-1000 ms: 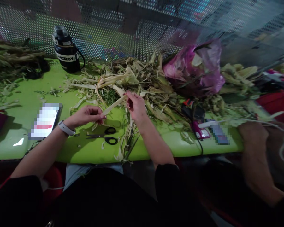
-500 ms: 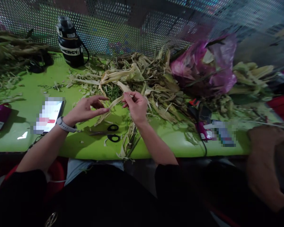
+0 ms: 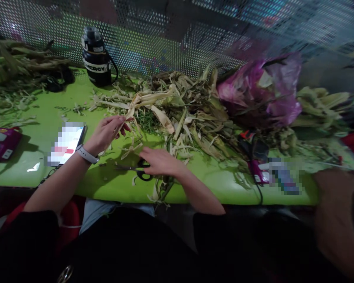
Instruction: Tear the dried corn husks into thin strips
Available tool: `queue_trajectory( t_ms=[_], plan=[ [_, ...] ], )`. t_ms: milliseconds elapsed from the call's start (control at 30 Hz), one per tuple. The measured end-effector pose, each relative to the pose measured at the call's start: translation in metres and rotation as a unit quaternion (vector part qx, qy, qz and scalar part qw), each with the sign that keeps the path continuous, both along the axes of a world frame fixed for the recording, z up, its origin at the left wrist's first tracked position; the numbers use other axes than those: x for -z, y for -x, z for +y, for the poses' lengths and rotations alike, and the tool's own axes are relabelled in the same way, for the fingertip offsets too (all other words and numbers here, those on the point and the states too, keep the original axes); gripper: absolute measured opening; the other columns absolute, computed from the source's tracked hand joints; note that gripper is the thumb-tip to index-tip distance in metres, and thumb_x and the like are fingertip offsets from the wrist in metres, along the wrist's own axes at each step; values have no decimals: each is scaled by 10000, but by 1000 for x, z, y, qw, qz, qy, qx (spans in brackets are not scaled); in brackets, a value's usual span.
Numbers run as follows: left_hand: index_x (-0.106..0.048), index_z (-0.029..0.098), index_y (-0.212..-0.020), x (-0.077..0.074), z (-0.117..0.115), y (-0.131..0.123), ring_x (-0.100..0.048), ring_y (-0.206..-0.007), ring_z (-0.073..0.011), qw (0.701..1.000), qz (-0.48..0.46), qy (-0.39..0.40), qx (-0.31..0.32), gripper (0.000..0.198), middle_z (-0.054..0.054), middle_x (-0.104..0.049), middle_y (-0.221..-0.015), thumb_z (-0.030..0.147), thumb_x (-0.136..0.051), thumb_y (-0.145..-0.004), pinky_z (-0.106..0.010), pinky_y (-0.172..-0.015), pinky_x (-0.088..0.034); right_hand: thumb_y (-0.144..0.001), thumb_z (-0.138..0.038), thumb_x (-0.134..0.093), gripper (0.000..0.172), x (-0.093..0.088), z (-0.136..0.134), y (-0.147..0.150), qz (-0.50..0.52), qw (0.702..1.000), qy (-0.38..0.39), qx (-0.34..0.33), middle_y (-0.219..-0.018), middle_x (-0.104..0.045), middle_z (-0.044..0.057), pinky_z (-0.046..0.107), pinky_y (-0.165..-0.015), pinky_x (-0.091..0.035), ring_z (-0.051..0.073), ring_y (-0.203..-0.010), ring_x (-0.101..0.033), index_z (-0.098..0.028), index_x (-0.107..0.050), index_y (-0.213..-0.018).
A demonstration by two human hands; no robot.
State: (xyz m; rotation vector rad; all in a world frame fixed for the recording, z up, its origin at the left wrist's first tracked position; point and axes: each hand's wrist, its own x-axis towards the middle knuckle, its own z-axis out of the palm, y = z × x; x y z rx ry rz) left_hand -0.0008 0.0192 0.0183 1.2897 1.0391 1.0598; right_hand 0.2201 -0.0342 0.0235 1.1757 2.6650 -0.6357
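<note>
My left hand (image 3: 107, 131), with a white watch on the wrist, is closed around a pale dried husk strip (image 3: 129, 114) and holds it just above the green table (image 3: 47, 118). My right hand (image 3: 159, 162) lies low over the black-handled scissors (image 3: 135, 169), fingers stretched out and covering the handles; whether it grips them is hidden. A big heap of dried husks and leaves (image 3: 177, 106) lies just beyond both hands.
A phone (image 3: 66, 142) lies left of my left hand. A black bottle (image 3: 97, 59) stands at the back by the perforated screen. A pink plastic bag (image 3: 262, 90) and more husks sit to the right. Another person's arm (image 3: 339, 220) shows at bottom right.
My right hand let go of the husk strip and dropped down onto the scissors. My left hand kept the strip and rose slightly toward the heap.
</note>
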Motion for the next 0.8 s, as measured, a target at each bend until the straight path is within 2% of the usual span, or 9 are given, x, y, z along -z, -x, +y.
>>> queue_trajectory(
  t_ms=[67,167,300,400,600,800],
  plan=[
    [-736,147,-850,-1,-1,-1,-567,-579,-89,1000,-14,18,5,260,-56,-704,-779,377,-621,-891,-173,-453,-371,-843,-254,-599,267,2,-6,7,-53,998,-22,-25,-1086,-658,136,304,-608,-378,200,-796,-611,-112,-623,-1068],
    [-731,143,-851,-2,-3,-4,-546,-558,-77,999,-21,25,-8,198,-37,-676,-722,330,-667,-863,-166,-460,-379,-837,-228,-573,257,3,-11,14,-79,996,-21,-32,-1079,-667,130,308,-603,-356,208,-808,-621,-118,-618,-1065],
    [-667,146,-765,-2,-2,-5,-508,-516,-66,999,-20,5,-33,195,-19,-625,-654,319,-711,-846,-161,-441,-368,-839,-161,-516,268,-4,-15,14,-97,994,-39,-14,-1125,-667,149,322,-627,-365,227,-855,-641,-109,-623,-1080],
    [-620,159,-753,0,0,-4,-446,-471,-55,999,-26,-18,-41,230,0,-590,-630,340,-706,-865,-166,-419,-345,-859,-234,-524,296,-11,-16,9,-87,995,-58,8,-1175,-655,162,320,-635,-372,245,-908,-643,-116,-618,-1113],
    [-552,172,-769,6,4,-5,-402,-448,-39,995,-38,-33,-83,249,36,-539,-583,329,-697,-897,-149,-414,-311,-799,-316,-590,241,-15,-17,4,-153,988,9,6,-943,-744,133,298,-578,-318,250,-804,-679,-138,-686,-930],
    [-548,170,-788,9,5,-6,-419,-455,-37,994,-60,-20,-92,179,38,-551,-580,222,-661,-916,-142,-428,-318,-791,-306,-572,284,-14,-23,11,-167,986,2,-1,-953,-758,155,292,-602,-373,253,-830,-700,-124,-716,-955]
  ],
)
